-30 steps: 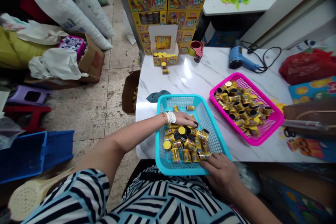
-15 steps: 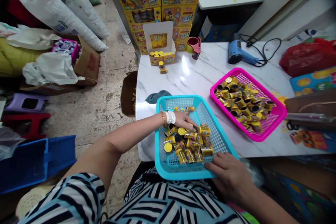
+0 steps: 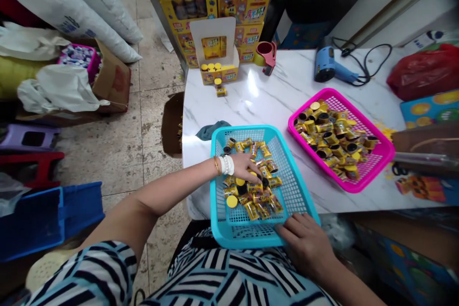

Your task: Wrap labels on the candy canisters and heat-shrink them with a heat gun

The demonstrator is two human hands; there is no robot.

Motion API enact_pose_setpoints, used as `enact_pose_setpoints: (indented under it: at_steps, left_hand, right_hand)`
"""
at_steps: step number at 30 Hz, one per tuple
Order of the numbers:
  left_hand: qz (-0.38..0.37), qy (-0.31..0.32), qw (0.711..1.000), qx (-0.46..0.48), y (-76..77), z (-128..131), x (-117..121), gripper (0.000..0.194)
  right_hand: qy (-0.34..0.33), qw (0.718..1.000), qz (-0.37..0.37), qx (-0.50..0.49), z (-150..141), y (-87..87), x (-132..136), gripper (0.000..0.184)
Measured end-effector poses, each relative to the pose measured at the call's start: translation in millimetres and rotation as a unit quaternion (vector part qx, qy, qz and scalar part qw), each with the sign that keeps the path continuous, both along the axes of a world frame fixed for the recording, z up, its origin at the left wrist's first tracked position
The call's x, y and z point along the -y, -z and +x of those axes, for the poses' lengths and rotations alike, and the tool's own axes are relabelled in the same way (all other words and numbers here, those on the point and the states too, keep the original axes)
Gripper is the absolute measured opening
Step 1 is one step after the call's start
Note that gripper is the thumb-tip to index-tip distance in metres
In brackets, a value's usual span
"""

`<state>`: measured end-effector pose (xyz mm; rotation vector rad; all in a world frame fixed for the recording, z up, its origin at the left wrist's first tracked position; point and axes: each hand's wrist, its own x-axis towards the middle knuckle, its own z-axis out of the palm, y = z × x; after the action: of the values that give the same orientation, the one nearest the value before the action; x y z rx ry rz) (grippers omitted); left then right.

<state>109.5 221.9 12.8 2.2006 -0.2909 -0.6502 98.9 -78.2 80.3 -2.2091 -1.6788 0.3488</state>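
Note:
My left hand [image 3: 244, 167], with white and gold bracelets at the wrist, reaches into a turquoise plastic basket [image 3: 304, 181]. Its fingers are spread and touch small yellow candy cups [image 3: 263, 208] with black or yellow ends, which lie loosely on the basket floor. I see nothing clasped in that hand, though its fingertips are partly hidden among the cups. At the basket's near right corner, my right hand [image 3: 306, 241] is closed over the rim, thumb side toward the basket. The basket overlaps the table's front edge, close against my body.
A pink basket [image 3: 376, 172] of similar cups stands to the right. Behind are an opened display box [image 3: 218, 74], a tape dispenser [image 3: 267, 57], a blue heat gun [image 3: 326, 64] and stacked yellow cartons [image 3: 240, 7]. A dark cloth [image 3: 211, 130] lies beside the turquoise basket.
The cups in the turquoise basket have spread out, with more now toward its far end. My left hand has shifted slightly among them. My right hand remains at the rim.

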Motion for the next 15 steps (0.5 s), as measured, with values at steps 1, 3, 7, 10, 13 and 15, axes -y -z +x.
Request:
enact_pose_setpoints:
  at_steps: [1, 3, 7, 10, 13, 15]
  left_hand:
    - [0.019, -0.001, 1.0, 0.02, 3.3, -4, 3, 0.041]
    - [0.057, -0.006, 0.997, 0.042, 10.1, -13, 10, 0.051]
    - [0.116, -0.047, 0.991, 0.058, 17.6, -29, 23, 0.063]
    - [0.111, -0.081, 0.986, 0.095, 16.5, -33, 25, 0.074]
    - [0.102, -0.176, 0.967, 0.153, 16.4, -30, 16, 0.07]
    - [0.132, -0.27, 0.94, 0.162, 19.3, -25, 6, 0.062]
  right_hand:
    - [-0.001, 1.0, 0.0, 0.011, -3, 12.7, 4, 0.019]
    - [-0.002, 1.0, 0.006, 0.027, -7, 39.2, 12, 0.019]
    - [-0.003, 0.999, -0.046, 0.005, -9, 68.3, 16, 0.023]
    - [-0.04, 0.987, -0.133, -0.08, 7, 58.6, 4, 0.04]
    - [-0.077, 0.971, -0.123, -0.19, 44, 43.5, -26, 0.055]
    - [-0.052, 0.98, -0.057, -0.185, 73, 43.6, -55, 0.047]
